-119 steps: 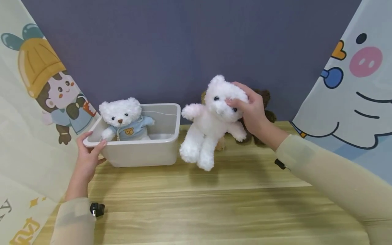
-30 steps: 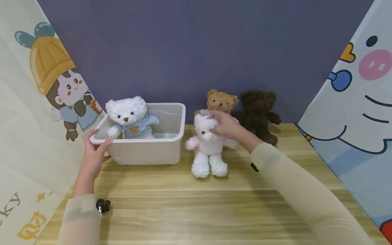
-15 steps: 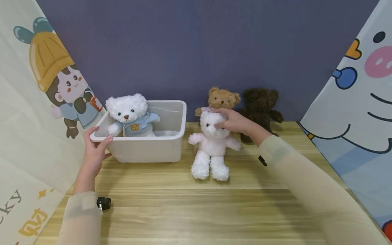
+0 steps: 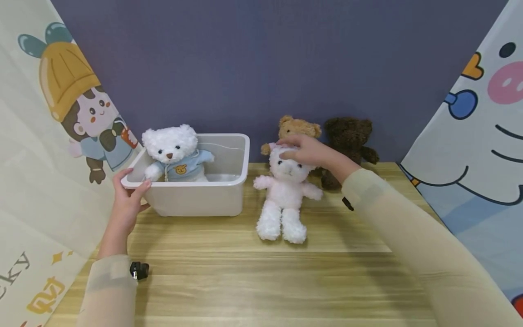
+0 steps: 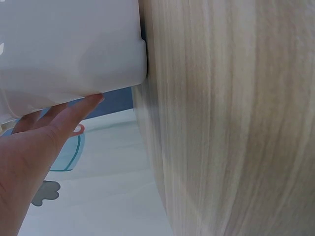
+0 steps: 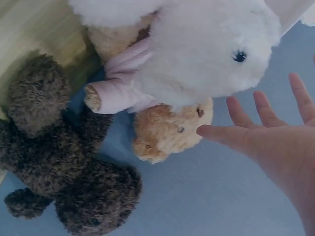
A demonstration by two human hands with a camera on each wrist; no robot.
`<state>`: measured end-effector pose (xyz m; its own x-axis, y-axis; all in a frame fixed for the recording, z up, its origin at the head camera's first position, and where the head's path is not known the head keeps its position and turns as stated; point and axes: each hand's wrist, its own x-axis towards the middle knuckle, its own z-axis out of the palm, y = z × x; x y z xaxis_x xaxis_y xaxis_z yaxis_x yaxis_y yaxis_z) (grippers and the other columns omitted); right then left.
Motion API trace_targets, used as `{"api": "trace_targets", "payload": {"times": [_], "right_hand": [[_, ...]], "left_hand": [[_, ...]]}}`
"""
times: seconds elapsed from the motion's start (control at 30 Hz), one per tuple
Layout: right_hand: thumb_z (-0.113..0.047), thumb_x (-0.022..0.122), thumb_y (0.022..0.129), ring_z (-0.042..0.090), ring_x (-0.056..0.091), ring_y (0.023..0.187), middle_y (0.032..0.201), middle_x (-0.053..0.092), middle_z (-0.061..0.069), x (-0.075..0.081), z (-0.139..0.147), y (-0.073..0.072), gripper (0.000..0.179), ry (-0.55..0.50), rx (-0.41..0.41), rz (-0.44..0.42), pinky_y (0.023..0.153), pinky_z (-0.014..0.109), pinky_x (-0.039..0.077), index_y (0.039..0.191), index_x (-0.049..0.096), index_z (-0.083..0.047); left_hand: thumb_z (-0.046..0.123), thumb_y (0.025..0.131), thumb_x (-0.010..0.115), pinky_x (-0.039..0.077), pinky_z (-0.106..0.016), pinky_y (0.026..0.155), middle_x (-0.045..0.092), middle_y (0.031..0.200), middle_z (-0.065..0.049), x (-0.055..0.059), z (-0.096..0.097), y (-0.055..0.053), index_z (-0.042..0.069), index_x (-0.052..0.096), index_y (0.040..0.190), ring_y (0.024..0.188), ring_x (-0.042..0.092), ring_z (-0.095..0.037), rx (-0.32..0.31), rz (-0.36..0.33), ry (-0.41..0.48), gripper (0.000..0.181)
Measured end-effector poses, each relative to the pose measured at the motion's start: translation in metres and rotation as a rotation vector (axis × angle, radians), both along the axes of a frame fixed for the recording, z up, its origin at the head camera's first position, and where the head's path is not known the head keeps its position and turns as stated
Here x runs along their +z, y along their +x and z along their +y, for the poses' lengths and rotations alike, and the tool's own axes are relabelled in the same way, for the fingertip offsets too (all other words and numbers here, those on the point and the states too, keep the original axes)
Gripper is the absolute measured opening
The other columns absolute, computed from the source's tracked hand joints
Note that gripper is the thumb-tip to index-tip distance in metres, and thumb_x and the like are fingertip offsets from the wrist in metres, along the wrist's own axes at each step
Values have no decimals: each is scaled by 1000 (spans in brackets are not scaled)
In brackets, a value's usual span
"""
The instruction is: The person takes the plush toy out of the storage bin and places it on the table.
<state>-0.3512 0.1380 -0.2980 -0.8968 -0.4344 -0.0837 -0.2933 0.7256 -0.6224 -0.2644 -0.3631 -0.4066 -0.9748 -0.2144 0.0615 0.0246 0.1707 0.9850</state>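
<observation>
My left hand holds the left front corner of a light grey plastic bin, which also fills the upper left of the left wrist view. In that bin sits a white teddy bear wearing a blue hoodie. To the right, a white and pale pink teddy bear sits on the table. My right hand is over its head with fingers spread; in the right wrist view the fingertips stand apart from the white fur. Behind it, a light brown teddy bear in pink is partly hidden.
A dark brown teddy bear sits at the back right, against the dark blue-grey wall. Printed cartoon panels stand on both sides. The wood-grain table stretches out in front of the bin and bears.
The white and pink bear came down from the air onto the table, and my right hand has let go of its head. My left hand stays on the bin.
</observation>
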Motion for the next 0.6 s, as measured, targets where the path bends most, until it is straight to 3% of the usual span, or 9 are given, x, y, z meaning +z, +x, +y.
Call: {"api": "trace_targets", "payload": {"times": [0.07,0.13,0.17,0.27,0.33,0.43,0.6], "right_hand": [[-37,63,107,39,36,157,172,37,8,5,-4,-1,56,1,10,2,123,63,39,160,48,-25],[-38,63,106,39,38,156,172,36,8,9,-10,-3,56,5,13,4,122,62,41,159,48,-26],[-39,63,106,38,39,156,173,36,8,12,-13,-4,56,9,12,4,121,61,42,158,49,-27],[-43,64,105,36,38,157,173,34,8,19,-26,-7,57,23,8,6,122,59,42,158,48,-31],[-45,65,104,35,37,158,174,33,8,24,-37,-9,59,17,5,-1,122,58,42,159,47,-33],[-44,66,103,34,39,156,174,31,8,31,-53,-9,63,-9,16,-14,121,58,44,161,43,-33],[-41,66,105,31,36,159,177,25,6,41,-77,-10,66,-63,80,-19,122,55,44,164,39,-31]], "left_hand": [[37,108,62,63,-39,89,5,175,-24,-1,0,0,46,7,159,157,22,-40,5,-6,1,76],[37,108,62,61,-41,92,4,176,-22,-1,1,1,47,8,158,157,23,-38,17,-13,9,75],[37,108,62,61,-40,91,4,176,-21,-2,2,2,48,8,158,157,22,-38,21,-16,12,75],[36,108,61,62,-24,76,2,176,-20,-3,3,4,47,8,158,156,22,-37,30,-10,28,74],[35,108,61,54,-12,68,3,176,-20,-4,5,4,46,9,158,155,24,-36,39,0,35,73],[34,109,60,53,-11,70,4,176,-15,-5,8,1,46,11,158,154,26,-32,66,17,62,71],[21,107,56,50,-14,69,20,167,-1,-5,20,-8,42,21,155,145,34,-23,174,89,167,62]]}}
